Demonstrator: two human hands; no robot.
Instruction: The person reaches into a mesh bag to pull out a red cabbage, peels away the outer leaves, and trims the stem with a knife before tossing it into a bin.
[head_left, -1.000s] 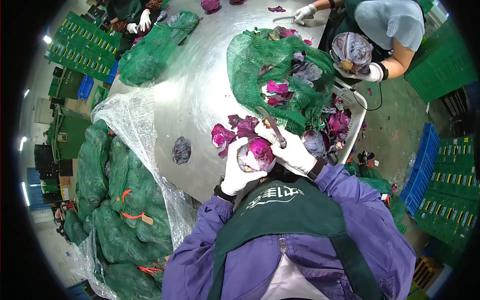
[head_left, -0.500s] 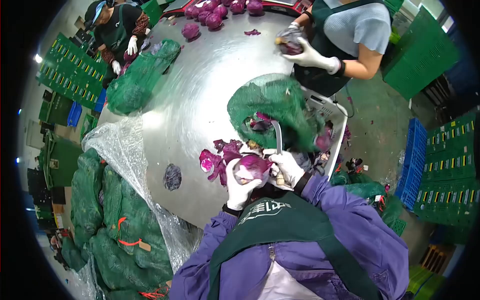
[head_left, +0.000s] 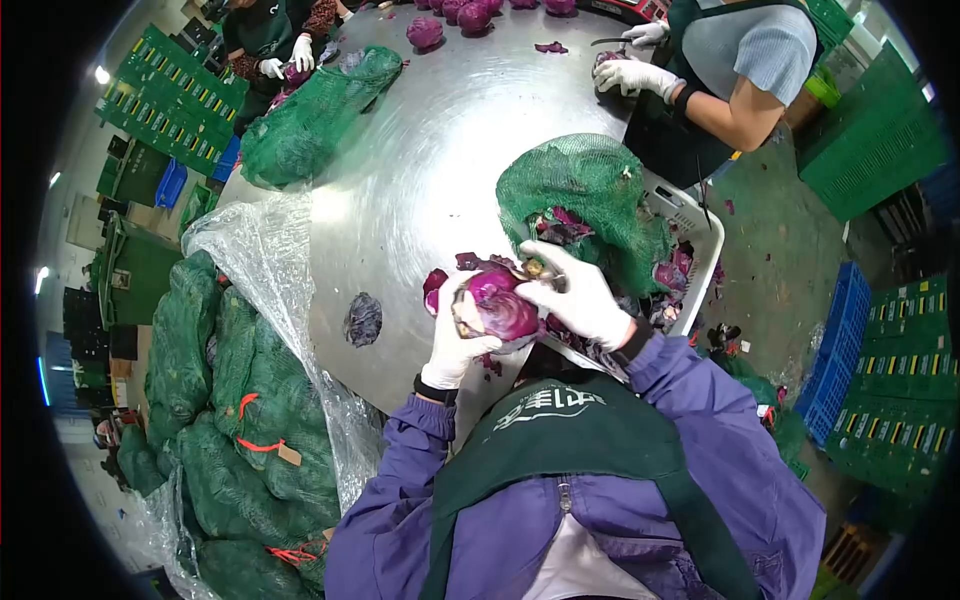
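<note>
A peeled-looking red cabbage [head_left: 505,305] with a glossy purple surface rests in my left hand [head_left: 456,350], whose fingers wrap round its left side. My right hand [head_left: 585,300] is at its right side, thumb against the cabbage and fingers curled above. A small yellowish piece [head_left: 535,268] shows between thumb and forefinger; whatever else the palm holds is hidden, and no knife blade is visible. Loose purple leaves [head_left: 435,288] lie beside and behind the cabbage. Both hands wear white gloves. Beyond my right hand sits an opened green mesh bag [head_left: 570,180].
A white basket [head_left: 708,235] with leaf scraps stands at the table's right edge. One dark cabbage [head_left: 363,319] lies to the left on the metal table [head_left: 385,190]. Full green mesh sacks [head_left: 215,400] are piled at left. Two people work across the table, one holding a knife [head_left: 610,41].
The curved knife blade above my right hand is no longer visible. My right hand has shifted up against the cabbage, which now shows more purple surface. The co-worker at right now shows a knife.
</note>
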